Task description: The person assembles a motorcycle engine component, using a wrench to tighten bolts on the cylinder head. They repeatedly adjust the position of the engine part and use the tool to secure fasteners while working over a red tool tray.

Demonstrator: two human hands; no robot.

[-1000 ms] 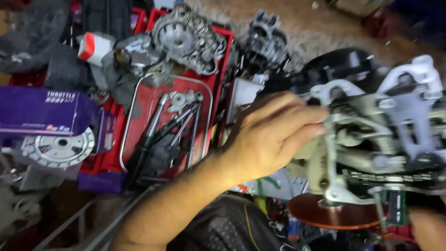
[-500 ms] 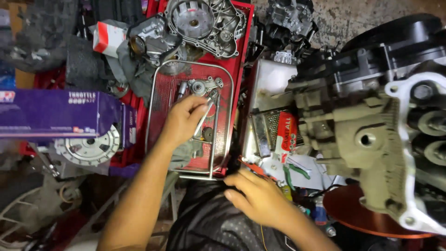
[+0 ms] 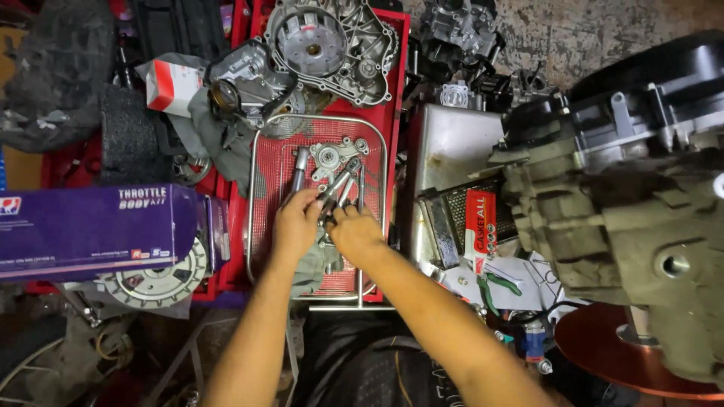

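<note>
Both my hands are in a wire mesh tray (image 3: 255, 188) that sits inside a red tray (image 3: 394, 83). My left hand (image 3: 294, 226) and my right hand (image 3: 354, 235) meet over a bundle of long metal tools (image 3: 338, 187), fingers closed on them. A small silver pump-like part (image 3: 332, 156) lies just beyond the fingertips, with a metal rod (image 3: 299, 169) to its left. A grey rag (image 3: 315, 265) lies under my wrists.
A round engine cover (image 3: 332, 45) and a carburettor-like part (image 3: 245, 79) lie at the far end. A purple box (image 3: 90, 230) and toothed disc (image 3: 158, 283) are left. A large engine block (image 3: 641, 226), a steel pan (image 3: 452, 143) and green-handled pliers (image 3: 499, 286) are right.
My right hand has come up from near my lap into the mesh tray and joined my left hand on the metal tools. The view has shifted slightly.
</note>
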